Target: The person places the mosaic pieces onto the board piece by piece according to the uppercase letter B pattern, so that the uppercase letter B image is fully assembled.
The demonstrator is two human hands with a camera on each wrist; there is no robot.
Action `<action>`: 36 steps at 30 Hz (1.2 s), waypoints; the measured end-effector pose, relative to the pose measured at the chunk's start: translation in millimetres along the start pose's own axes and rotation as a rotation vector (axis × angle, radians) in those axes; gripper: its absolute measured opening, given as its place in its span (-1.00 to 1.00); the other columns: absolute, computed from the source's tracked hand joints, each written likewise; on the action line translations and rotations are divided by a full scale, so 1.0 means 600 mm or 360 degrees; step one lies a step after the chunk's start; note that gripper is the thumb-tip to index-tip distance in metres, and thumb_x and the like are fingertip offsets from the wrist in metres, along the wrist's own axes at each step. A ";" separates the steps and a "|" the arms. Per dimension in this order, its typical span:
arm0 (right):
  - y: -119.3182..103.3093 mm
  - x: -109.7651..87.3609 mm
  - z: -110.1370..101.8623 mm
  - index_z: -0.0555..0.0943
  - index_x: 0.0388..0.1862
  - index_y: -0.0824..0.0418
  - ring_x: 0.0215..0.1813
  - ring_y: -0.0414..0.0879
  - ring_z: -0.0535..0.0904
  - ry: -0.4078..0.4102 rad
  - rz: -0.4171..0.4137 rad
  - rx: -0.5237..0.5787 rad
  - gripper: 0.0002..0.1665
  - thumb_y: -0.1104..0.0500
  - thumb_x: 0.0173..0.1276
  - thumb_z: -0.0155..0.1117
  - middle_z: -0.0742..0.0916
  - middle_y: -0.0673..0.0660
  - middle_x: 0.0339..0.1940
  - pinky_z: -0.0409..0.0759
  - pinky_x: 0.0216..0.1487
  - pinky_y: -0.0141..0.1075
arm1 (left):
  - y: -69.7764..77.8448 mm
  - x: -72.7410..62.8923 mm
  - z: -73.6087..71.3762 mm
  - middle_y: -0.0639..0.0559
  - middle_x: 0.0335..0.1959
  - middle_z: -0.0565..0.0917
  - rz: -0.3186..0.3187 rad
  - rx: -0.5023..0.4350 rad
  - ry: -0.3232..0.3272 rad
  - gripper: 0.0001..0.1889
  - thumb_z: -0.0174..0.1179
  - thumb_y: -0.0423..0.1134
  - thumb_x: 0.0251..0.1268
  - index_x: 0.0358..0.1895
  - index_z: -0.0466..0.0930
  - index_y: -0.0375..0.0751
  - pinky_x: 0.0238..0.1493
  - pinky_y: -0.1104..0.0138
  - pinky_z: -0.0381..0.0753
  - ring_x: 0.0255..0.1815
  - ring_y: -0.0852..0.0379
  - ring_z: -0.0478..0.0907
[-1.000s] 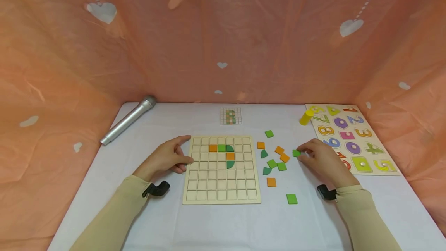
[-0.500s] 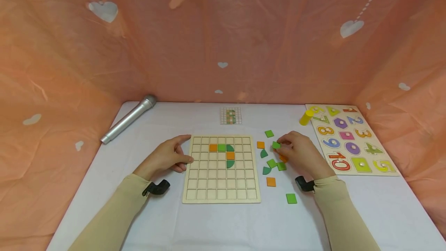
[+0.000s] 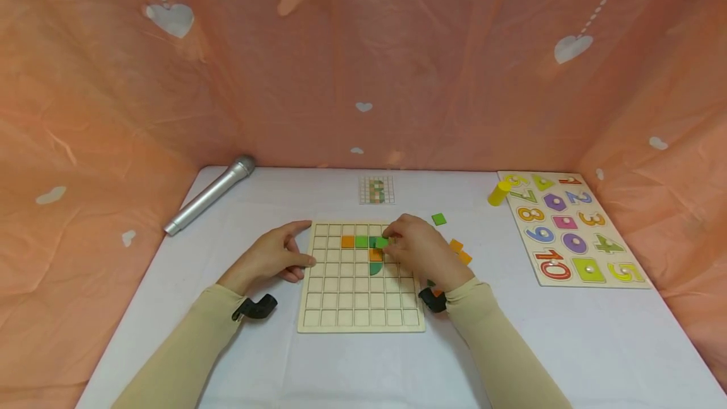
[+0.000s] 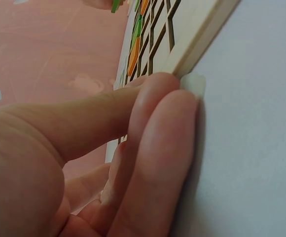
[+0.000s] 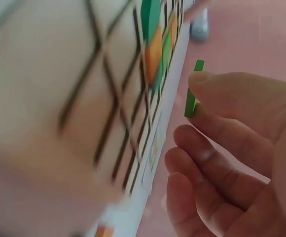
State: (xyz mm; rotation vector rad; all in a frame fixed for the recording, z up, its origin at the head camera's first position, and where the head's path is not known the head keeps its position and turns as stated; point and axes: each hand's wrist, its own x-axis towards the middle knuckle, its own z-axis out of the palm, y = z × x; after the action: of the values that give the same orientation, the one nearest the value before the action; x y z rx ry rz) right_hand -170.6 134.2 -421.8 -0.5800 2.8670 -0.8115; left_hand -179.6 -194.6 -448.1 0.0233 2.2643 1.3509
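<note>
A pale wooden grid board [image 3: 337,300] lies flat on the table. Orange and green squares and dark green quarter-round tiles sit in several of its cells. My left hand [image 3: 271,254] holds the board's left edge; in the left wrist view, curled fingertips [image 4: 165,118] meet the board's side, with the thumb over it. Above the upper right part of the grid, my right hand [image 3: 423,248] pinches a light green square tile [image 3: 382,242] between thumb and finger. That tile hangs tilted over a dark green quarter-round tile, partly hiding it, and the right wrist view shows it edge-on [image 5: 194,89].
Right of the board lie loose tiles, a green square [image 3: 439,219] and orange squares [image 3: 464,257]; the right arm covers others. A small pattern card [image 3: 376,190] lies behind the board. A silver microphone [image 3: 210,195], a yellow cylinder [image 3: 499,194] and a number puzzle board [image 3: 616,264] stand farther out.
My right hand has carried the green square tile leftward from beyond the loose tiles, over them, to above the grid board. My left hand has stayed at the board's left edge.
</note>
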 end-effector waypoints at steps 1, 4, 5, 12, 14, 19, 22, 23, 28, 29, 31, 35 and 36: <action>-0.006 0.001 0.006 0.81 0.06 0.14 0.02 -0.07 0.67 -0.0008 -0.0029 -0.0007 -0.75 0.12 0.48 0.45 0.77 0.01 0.01 0.75 0.15 -0.13 | 0.000 0.000 0.000 -0.16 -0.25 0.59 0.0005 0.0003 -0.0004 0.02 0.57 -0.26 0.30 0.75 0.15 -0.03 -0.33 0.23 0.88 -0.43 0.08 0.78; -0.022 0.000 0.022 0.82 0.03 0.13 0.02 -0.09 0.66 -0.0038 -0.0103 -0.0049 -0.77 0.10 0.47 0.50 0.77 -0.02 -0.01 0.75 0.13 -0.17 | 0.000 0.000 0.000 -0.16 -0.26 0.59 0.0011 0.0011 -0.0004 0.02 0.57 -0.26 0.29 0.75 0.16 -0.04 -0.34 0.23 0.88 -0.44 0.08 0.78; -0.026 0.000 0.027 0.82 0.03 0.12 0.02 -0.11 0.65 -0.0047 -0.0122 -0.0067 -0.76 0.08 0.46 0.53 0.76 -0.02 -0.02 0.74 0.12 -0.19 | 0.000 0.000 0.000 -0.16 -0.26 0.59 0.0009 0.0012 -0.0005 0.02 0.57 -0.25 0.29 0.75 0.16 -0.04 -0.34 0.23 0.88 -0.44 0.08 0.78; -0.042 -0.003 0.050 0.82 -0.04 0.09 -0.13 -0.16 0.52 -0.0101 -0.0189 -0.0165 -0.80 0.06 0.44 0.56 0.69 -0.06 -0.17 0.64 -0.10 -0.29 | 0.001 -0.003 0.000 -0.17 -0.23 0.58 -0.0019 0.0001 -0.0001 0.03 0.58 -0.24 0.29 0.75 0.15 -0.01 -0.31 0.23 0.88 -0.42 0.06 0.78; -0.045 -0.004 0.052 0.82 -0.07 0.07 -0.13 -0.17 0.51 -0.0121 -0.0189 -0.0156 -0.82 0.05 0.44 0.55 0.66 -0.08 -0.20 0.63 -0.10 -0.30 | 0.001 -0.004 0.000 -0.17 -0.23 0.58 -0.0018 0.0004 0.0000 0.03 0.58 -0.25 0.29 0.75 0.15 -0.01 -0.31 0.22 0.88 -0.42 0.06 0.78; -0.049 -0.007 0.053 0.83 -0.11 0.07 -0.09 -0.17 0.54 -0.0134 -0.0201 -0.0156 -0.86 0.08 0.42 0.55 0.65 -0.08 -0.20 0.69 -0.02 -0.26 | 0.001 -0.001 -0.001 -0.16 -0.24 0.59 0.0012 0.0040 -0.0001 0.03 0.58 -0.24 0.28 0.75 0.16 -0.05 -0.32 0.22 0.88 -0.43 0.08 0.78; -0.051 -0.007 0.053 0.84 -0.09 0.08 -0.07 -0.16 0.55 -0.0147 -0.0205 -0.0173 -0.84 0.09 0.41 0.56 0.66 -0.07 -0.18 0.70 0.00 -0.27 | 0.000 0.001 -0.001 -0.16 -0.24 0.59 0.0015 0.0048 -0.0001 0.03 0.58 -0.24 0.29 0.75 0.16 -0.05 -0.32 0.22 0.88 -0.43 0.08 0.78; -0.052 -0.007 0.053 0.84 -0.08 0.09 -0.06 -0.16 0.55 -0.0152 -0.0204 -0.0175 -0.83 0.09 0.41 0.56 0.67 -0.07 -0.17 0.70 0.00 -0.27 | 0.000 0.000 -0.001 -0.16 -0.24 0.58 0.0012 0.0045 -0.0003 0.03 0.58 -0.24 0.29 0.75 0.15 -0.05 -0.32 0.22 0.88 -0.43 0.08 0.78; -0.054 -0.008 0.052 0.84 -0.08 0.10 -0.06 -0.16 0.55 -0.0155 -0.0199 -0.0172 -0.82 0.10 0.40 0.58 0.67 -0.05 -0.16 0.70 0.00 -0.26 | 0.000 0.001 0.000 -0.16 -0.24 0.58 0.0008 0.0033 0.0003 0.02 0.57 -0.25 0.30 0.75 0.15 -0.04 -0.33 0.22 0.88 -0.43 0.07 0.78; -0.055 -0.008 0.052 0.84 -0.08 0.10 -0.05 -0.16 0.55 -0.0156 -0.0196 -0.0168 -0.82 0.10 0.40 0.58 0.67 -0.05 -0.16 0.70 0.00 -0.26 | 0.000 0.001 0.000 -0.16 -0.24 0.58 0.0008 0.0031 -0.0001 0.02 0.57 -0.25 0.30 0.75 0.15 -0.04 -0.32 0.22 0.88 -0.43 0.06 0.78; -0.055 -0.009 0.052 0.84 -0.07 0.10 -0.05 -0.16 0.56 -0.0152 -0.0198 -0.0163 -0.81 0.09 0.40 0.58 0.67 -0.06 -0.16 0.71 0.01 -0.27 | 0.000 0.001 0.000 -0.16 -0.24 0.58 0.0005 0.0028 0.0001 0.02 0.57 -0.25 0.30 0.75 0.15 -0.03 -0.32 0.22 0.88 -0.42 0.06 0.78; -0.055 -0.010 0.053 0.85 -0.05 0.11 -0.05 -0.17 0.56 -0.0156 -0.0200 -0.0155 -0.80 0.09 0.40 0.58 0.68 -0.05 -0.15 0.71 0.01 -0.28 | 0.000 0.000 -0.001 -0.16 -0.24 0.58 -0.0002 0.0011 -0.0006 0.03 0.57 -0.25 0.30 0.75 0.14 -0.01 -0.30 0.23 0.88 -0.41 0.06 0.78; -0.055 -0.010 0.053 0.85 -0.05 0.11 -0.05 -0.16 0.56 -0.0153 -0.0204 -0.0160 -0.79 0.09 0.40 0.58 0.67 -0.05 -0.16 0.71 0.00 -0.28 | 0.000 0.000 -0.001 -0.16 -0.24 0.58 -0.0004 0.0007 -0.0004 0.02 0.57 -0.25 0.30 0.75 0.15 -0.01 -0.30 0.23 0.88 -0.41 0.06 0.78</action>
State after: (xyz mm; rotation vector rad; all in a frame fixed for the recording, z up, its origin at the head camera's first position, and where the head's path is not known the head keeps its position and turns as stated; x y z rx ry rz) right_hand -147.8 95.4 -431.8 -0.7986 2.8185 -0.6395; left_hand -179.6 -195.1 -447.9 0.0235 2.2642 1.3442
